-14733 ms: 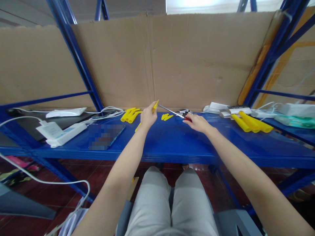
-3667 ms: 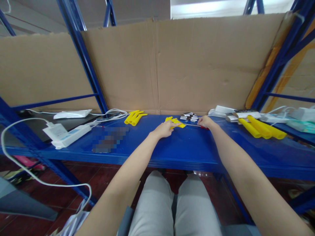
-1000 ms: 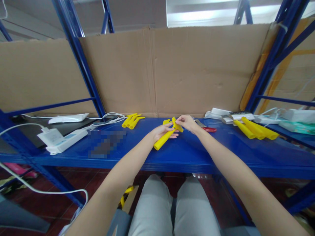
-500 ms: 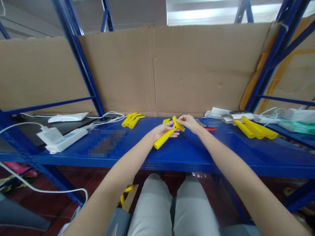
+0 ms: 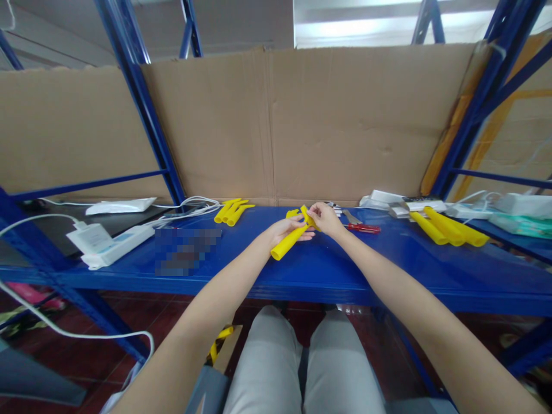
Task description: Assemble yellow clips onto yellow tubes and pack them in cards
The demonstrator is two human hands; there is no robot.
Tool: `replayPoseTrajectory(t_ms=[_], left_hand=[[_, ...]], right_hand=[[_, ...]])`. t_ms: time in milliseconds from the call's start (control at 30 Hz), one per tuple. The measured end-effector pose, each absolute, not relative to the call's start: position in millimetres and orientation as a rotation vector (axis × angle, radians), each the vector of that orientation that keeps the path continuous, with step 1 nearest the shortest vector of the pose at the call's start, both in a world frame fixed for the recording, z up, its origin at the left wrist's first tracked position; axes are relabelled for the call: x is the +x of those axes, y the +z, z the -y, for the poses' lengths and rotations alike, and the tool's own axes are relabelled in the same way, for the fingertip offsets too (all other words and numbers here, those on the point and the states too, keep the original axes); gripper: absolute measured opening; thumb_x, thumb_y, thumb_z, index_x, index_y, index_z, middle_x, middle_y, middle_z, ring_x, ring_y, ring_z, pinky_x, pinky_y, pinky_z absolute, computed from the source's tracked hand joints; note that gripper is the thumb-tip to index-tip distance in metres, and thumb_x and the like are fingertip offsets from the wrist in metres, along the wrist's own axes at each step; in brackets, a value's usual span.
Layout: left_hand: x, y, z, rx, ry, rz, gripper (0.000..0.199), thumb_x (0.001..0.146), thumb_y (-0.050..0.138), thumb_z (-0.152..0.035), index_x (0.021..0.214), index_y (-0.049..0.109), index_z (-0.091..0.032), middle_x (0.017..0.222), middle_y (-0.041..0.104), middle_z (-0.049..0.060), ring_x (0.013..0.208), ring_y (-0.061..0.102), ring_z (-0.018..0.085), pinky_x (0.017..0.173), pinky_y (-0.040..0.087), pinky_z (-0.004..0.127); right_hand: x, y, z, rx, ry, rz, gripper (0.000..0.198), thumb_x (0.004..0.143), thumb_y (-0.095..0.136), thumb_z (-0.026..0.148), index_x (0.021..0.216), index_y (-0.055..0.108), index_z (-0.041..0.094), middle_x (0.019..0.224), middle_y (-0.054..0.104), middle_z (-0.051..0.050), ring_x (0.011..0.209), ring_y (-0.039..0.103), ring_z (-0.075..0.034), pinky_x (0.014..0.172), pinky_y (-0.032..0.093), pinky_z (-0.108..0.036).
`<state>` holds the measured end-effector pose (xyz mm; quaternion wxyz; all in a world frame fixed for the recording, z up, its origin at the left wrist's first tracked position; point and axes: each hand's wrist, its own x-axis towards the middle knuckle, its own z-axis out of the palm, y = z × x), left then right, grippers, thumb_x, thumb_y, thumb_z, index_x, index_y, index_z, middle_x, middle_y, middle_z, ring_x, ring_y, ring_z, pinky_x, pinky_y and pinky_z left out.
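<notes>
My left hand (image 5: 280, 229) is closed around a yellow tapered tube (image 5: 286, 246), whose wide round end points toward me. At the tube's far, narrow end sits a smaller yellow piece (image 5: 304, 213). My right hand (image 5: 326, 218) pinches that piece between thumb and fingers, which cover part of it. Whether the piece is joined to the tube I cannot tell. Another small yellow part (image 5: 292, 213) lies on the blue tabletop (image 5: 254, 247), just behind my left hand. To the right of my right hand lies a red-handled tool (image 5: 365, 229).
Several yellow tapered pieces (image 5: 233, 211) lie at the back left, and yellow tubes (image 5: 448, 227) at the right. A white power strip (image 5: 118, 246) with cables stands on the left. Cardboard (image 5: 323, 126) walls the back. Below, a box (image 5: 228, 348) holds yellow parts.
My right hand has shifted slightly left, closer to the tube, and the small yellow piece has turned in its fingers. More of the red-handled tool now shows.
</notes>
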<state>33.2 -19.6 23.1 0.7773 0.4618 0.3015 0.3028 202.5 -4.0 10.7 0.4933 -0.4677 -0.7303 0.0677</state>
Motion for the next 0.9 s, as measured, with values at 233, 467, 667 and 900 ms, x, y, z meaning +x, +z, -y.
replayPoseTrajectory(t_ms=[233, 467, 667, 900], left_hand=[[32.1, 20.1, 13.8, 0.955, 0.673, -0.599, 0.073, 0.083, 0.048, 0.004, 0.147, 0.021, -0.02, 0.104, 0.067, 0.016, 0.071, 0.072, 0.022, 0.069, 0.059, 0.037], [30.7, 18.8, 11.5, 0.974, 0.634, -0.572, 0.079, 0.082, 0.051, 0.004, 0.149, 0.018, -0.02, 0.102, 0.067, 0.016, 0.073, 0.072, 0.023, 0.069, 0.059, 0.037], [31.1, 22.2, 17.0, 0.997, 0.648, -0.603, 0.076, 0.084, 0.047, 0.004, 0.15, 0.017, -0.019, 0.104, 0.067, 0.018, 0.073, 0.072, 0.023, 0.069, 0.059, 0.037], [30.6, 21.2, 16.0, 0.987, 0.66, -0.579, 0.078, 0.084, 0.049, 0.004, 0.151, 0.017, -0.019, 0.093, 0.069, 0.014, 0.071, 0.072, 0.022, 0.069, 0.06, 0.037]], right_hand=[[203.3, 10.7, 4.6, -1.094, 0.333, 1.79, 0.013, 0.078, 0.055, 0.029, 0.07, 0.048, 0.022, 0.069, 0.058, 0.0, 0.066, 0.053, -0.016, 0.07, 0.046, -0.031], [201.6, 11.4, 4.3, -1.131, 0.332, 1.773, 0.012, 0.078, 0.052, 0.024, 0.067, 0.046, 0.022, 0.066, 0.055, 0.001, 0.065, 0.052, -0.015, 0.071, 0.046, -0.031], [204.2, 9.2, -0.7, -1.13, 0.413, 1.767, 0.016, 0.079, 0.055, 0.029, 0.067, 0.047, 0.022, 0.064, 0.054, 0.001, 0.064, 0.052, -0.015, 0.07, 0.047, -0.031], [204.4, 2.7, -4.7, -1.153, 0.447, 1.588, 0.018, 0.076, 0.065, 0.033, 0.078, 0.051, 0.022, 0.083, 0.063, -0.003, 0.077, 0.058, -0.016, 0.08, 0.049, -0.035]])
